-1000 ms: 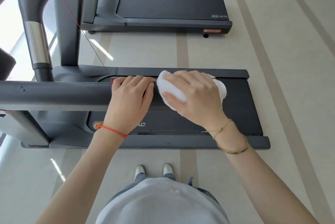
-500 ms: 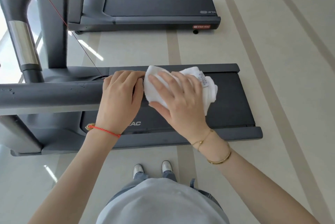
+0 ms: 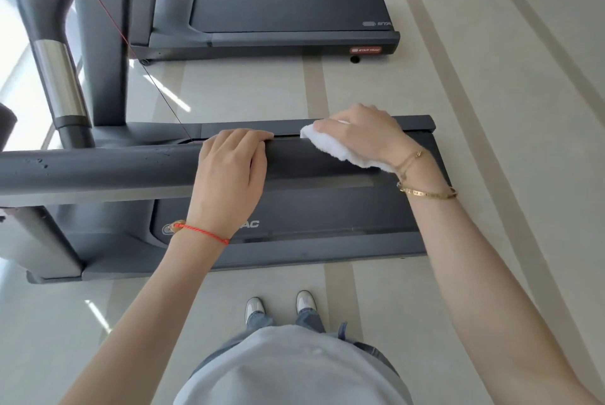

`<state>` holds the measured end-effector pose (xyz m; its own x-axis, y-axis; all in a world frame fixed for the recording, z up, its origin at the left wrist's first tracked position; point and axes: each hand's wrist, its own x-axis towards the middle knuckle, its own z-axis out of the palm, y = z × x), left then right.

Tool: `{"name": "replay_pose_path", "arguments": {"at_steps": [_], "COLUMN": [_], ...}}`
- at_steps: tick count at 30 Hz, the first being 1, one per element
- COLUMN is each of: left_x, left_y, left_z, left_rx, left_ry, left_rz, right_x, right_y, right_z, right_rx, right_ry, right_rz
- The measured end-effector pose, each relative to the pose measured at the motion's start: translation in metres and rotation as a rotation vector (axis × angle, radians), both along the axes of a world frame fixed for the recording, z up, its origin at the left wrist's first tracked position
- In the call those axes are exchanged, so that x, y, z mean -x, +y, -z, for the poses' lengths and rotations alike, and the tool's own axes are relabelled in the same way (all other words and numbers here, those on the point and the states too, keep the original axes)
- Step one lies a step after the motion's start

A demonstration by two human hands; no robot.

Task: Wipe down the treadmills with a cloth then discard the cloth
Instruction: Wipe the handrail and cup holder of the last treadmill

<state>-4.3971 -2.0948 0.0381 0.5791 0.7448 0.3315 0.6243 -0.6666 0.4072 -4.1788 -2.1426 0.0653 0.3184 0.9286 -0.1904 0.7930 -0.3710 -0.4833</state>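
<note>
I am looking down over the nearer treadmill (image 3: 98,241), whose grey handrail (image 3: 98,165) is running left to right across my view. My left hand (image 3: 229,175) is resting over the rail about midway along, fingers curled over its far edge, clasping the rail and nothing else. Just to its right, with a short stretch of bare rail between them, my right hand (image 3: 360,132) is pressing the white cloth (image 3: 330,147) flat onto the rail's top near its right end, fingers spread over the bunched fabric and holding it down; whether the thumb is tucked beneath I cannot tell. The cloth is lying under that palm and trailing toward the wrist. The rail's long axis is the line I am judging the wipe by: the right hand is the one carrying the cloth, so any sweep is going along the rail, left toward the bracing hand or off the right end. A second treadmill (image 3: 288,15) is standing farther away.
</note>
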Motion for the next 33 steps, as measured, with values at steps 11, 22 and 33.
{"name": "replay_pose_path", "arguments": {"at_steps": [11, 22, 33], "left_x": [-0.002, -0.004, -0.001], "left_y": [-0.002, -0.005, -0.004], "left_z": [0.001, 0.000, 0.000], "left_rx": [-0.018, -0.010, 0.007], "left_ry": [-0.007, -0.006, 0.014], "left_rz": [-0.002, -0.032, -0.035], "right_x": [0.045, 0.008, -0.009], "right_y": [-0.017, -0.066, -0.035], "right_z": [0.017, 0.042, 0.007], "right_rx": [-0.373, -0.578, -0.174], "right_ry": [-0.436, 0.484, 0.542], "right_rz": [-0.101, 0.344, 0.078]}}
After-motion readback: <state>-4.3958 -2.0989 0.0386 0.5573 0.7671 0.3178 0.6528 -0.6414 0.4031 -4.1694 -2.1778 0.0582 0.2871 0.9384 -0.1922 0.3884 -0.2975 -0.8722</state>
